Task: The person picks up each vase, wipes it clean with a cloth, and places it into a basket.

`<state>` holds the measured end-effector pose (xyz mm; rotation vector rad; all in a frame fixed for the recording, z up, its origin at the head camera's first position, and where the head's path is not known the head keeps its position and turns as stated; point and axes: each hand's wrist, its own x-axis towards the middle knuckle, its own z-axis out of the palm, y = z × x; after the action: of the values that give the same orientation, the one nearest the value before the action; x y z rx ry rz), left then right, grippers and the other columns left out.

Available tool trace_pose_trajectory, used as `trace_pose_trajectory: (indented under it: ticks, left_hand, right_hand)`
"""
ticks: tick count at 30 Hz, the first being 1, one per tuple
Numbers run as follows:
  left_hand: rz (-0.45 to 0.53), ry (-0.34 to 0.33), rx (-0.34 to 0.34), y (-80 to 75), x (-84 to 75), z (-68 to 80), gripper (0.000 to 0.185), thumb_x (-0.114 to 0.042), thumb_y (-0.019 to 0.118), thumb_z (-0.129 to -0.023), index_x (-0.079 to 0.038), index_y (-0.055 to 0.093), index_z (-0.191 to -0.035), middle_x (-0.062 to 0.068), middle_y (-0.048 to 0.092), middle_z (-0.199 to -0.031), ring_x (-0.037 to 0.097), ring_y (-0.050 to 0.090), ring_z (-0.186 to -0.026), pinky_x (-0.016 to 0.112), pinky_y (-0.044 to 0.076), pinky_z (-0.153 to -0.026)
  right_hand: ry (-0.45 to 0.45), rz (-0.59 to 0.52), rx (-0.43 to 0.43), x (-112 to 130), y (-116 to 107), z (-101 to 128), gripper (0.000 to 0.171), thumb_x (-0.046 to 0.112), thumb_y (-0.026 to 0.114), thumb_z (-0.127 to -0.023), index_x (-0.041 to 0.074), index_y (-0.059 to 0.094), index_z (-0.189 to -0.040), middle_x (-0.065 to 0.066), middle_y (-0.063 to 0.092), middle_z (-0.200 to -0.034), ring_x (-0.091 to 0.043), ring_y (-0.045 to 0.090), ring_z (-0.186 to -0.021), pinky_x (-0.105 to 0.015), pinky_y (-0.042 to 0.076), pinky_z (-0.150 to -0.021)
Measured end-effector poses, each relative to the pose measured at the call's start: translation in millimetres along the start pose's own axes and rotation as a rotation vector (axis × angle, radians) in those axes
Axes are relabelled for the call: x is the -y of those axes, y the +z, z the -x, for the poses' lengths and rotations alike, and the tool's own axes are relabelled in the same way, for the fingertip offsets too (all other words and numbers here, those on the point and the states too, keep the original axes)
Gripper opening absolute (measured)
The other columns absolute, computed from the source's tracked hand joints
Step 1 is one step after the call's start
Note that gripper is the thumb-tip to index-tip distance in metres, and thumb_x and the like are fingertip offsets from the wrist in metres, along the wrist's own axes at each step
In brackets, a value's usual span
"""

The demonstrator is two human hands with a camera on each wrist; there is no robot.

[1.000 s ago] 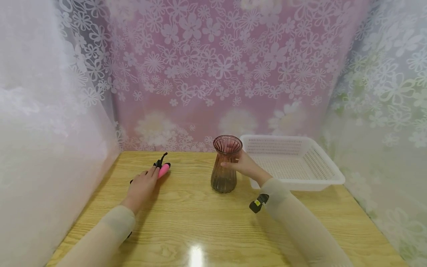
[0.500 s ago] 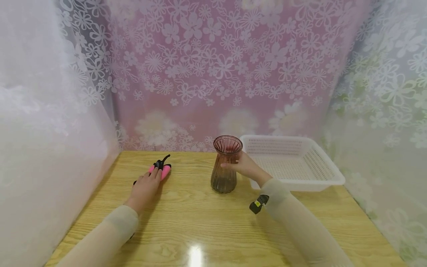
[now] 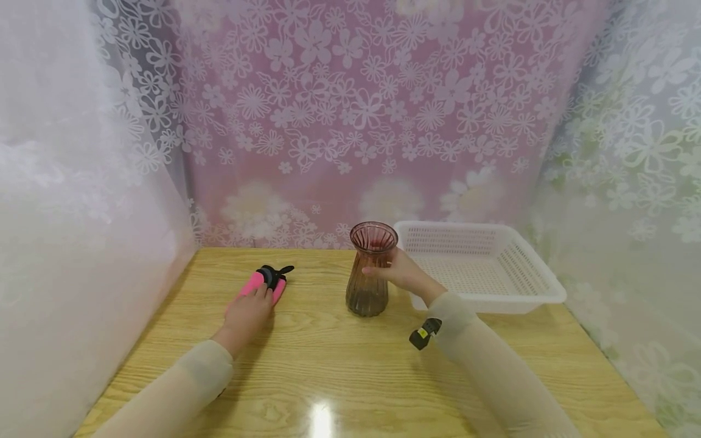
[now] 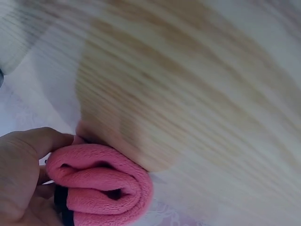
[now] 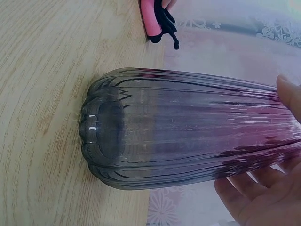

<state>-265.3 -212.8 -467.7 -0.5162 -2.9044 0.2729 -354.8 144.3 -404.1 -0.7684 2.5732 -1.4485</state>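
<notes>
My left hand (image 3: 247, 317) holds a rolled pink fleecy cloth (image 3: 253, 283) with black edging and a black strap end that sticks out to the right. In the left wrist view the end of the pink roll (image 4: 110, 181) shows its folded layers, with thumb and fingers around one side. What kind of article the cloth is, I cannot tell. A ribbed glass vase (image 3: 366, 291), pink at the top and grey toward the base, stands upright on the table. Around its neck my right hand (image 3: 406, 274) keeps its grip, and the right wrist view shows thumb and fingers on opposite sides.
A white perforated plastic basket (image 3: 509, 298) stands at the right, just behind the right hand. The wood-grain table (image 3: 328, 371) ends at a pink flowered curtain (image 3: 306, 121). Pale curtains hang at both sides.
My left hand has moved right and a little nearer with the pink roll, which has turned so more of its pink and black shows. The right hand and vase have stayed put.
</notes>
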Motion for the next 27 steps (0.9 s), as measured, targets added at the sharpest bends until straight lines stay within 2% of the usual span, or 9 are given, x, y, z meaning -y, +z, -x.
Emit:
trace_pose_trajectory:
  ticks: [6,10,16,20,24,27]
  left_hand:
    - [0.101,-0.045,0.022,-4.5,-3.6,0.3,0.032,-0.005,0.062,-0.095,0.008,0.061,-0.125,0.021,0.061,-0.122,0.033,0.062,-0.109,0.044,0.057,-0.084]
    - [0.141,-0.046,0.021,-5.7,-6.2,1.1,0.033,-0.005,0.061,-0.095,0.010,0.060,-0.124,0.022,0.061,-0.121,0.034,0.061,-0.112,0.044,0.055,-0.088]
    - [0.099,-0.004,0.103,-9.1,-9.8,4.9,0.037,0.000,0.052,-0.099,0.014,0.052,-0.134,0.030,0.051,-0.139,0.040,0.051,-0.129,0.043,0.049,-0.100]
    - [0.054,0.032,0.138,-10.5,-10.7,6.5,0.039,0.002,0.051,-0.099,0.017,0.049,-0.135,0.033,0.047,-0.141,0.042,0.048,-0.131,0.043,0.045,-0.104]
    - [0.052,0.033,0.170,-11.2,-11.8,7.6,0.039,0.003,0.048,-0.100,0.018,0.047,-0.137,0.035,0.044,-0.144,0.043,0.046,-0.133,0.044,0.042,-0.107]
    - [0.058,0.036,0.163,-10.8,-12.2,7.8,0.039,0.004,0.047,-0.101,0.019,0.046,-0.137,0.036,0.043,-0.144,0.044,0.045,-0.133,0.045,0.040,-0.109]
  right_hand:
    - [-0.003,-0.009,0.011,-1.1,-0.7,0.6,0.060,0.029,0.079,-0.088,0.012,0.054,-0.140,-0.007,0.062,-0.134,-0.028,0.056,-0.126,-0.048,0.041,-0.107]
    - [-0.013,-0.012,0.025,-1.0,-1.3,0.4,0.060,0.030,0.078,-0.089,0.010,0.054,-0.139,-0.008,0.062,-0.134,-0.029,0.056,-0.126,-0.050,0.041,-0.107]
    - [-0.025,0.005,0.030,0.1,-1.7,0.7,0.057,0.032,0.077,-0.090,0.011,0.056,-0.138,-0.007,0.064,-0.130,-0.027,0.058,-0.122,-0.049,0.043,-0.106]
    - [-0.036,0.004,0.027,2.7,-1.1,0.9,0.052,0.030,0.077,-0.090,0.011,0.059,-0.135,-0.005,0.067,-0.124,-0.024,0.061,-0.117,-0.049,0.045,-0.103]
    - [-0.048,0.005,0.031,8.2,0.4,2.9,0.046,0.024,0.077,-0.090,0.010,0.062,-0.131,-0.005,0.070,-0.118,-0.024,0.063,-0.111,-0.049,0.047,-0.100]
    - [-0.050,0.008,0.027,10.4,1.0,4.4,0.044,0.022,0.077,-0.090,0.010,0.062,-0.129,-0.005,0.070,-0.115,-0.022,0.065,-0.108,-0.048,0.048,-0.098]
